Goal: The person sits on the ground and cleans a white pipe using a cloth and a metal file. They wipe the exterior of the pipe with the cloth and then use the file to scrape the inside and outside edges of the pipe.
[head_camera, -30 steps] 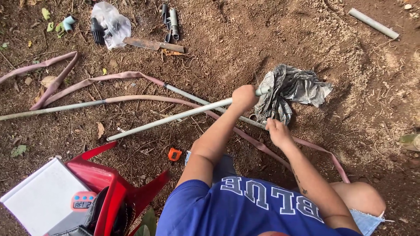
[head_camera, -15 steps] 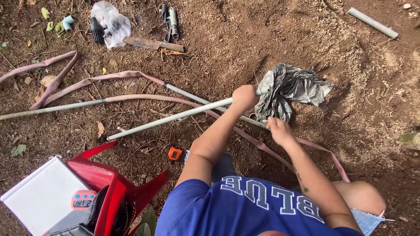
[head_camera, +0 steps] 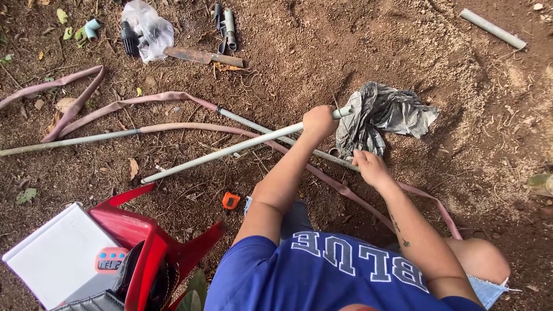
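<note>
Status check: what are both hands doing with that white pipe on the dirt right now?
Left hand gripping white pipe near its end. Right hand down on the grey pipe, beside crumpled grey plastic sheet. Pink hose crosses under the white pipe.

White pipe (head_camera: 230, 151); crumpled grey plastic sheet (head_camera: 386, 115); faded pink hose (head_camera: 132, 103) over reddish-brown soil (head_camera: 357, 52); red plastic chair (head_camera: 150, 242); small orange tape measure (head_camera: 230, 200); blue shirt (head_camera: 334, 276) with white block lettering; white box (head_camera: 52, 259)
</note>
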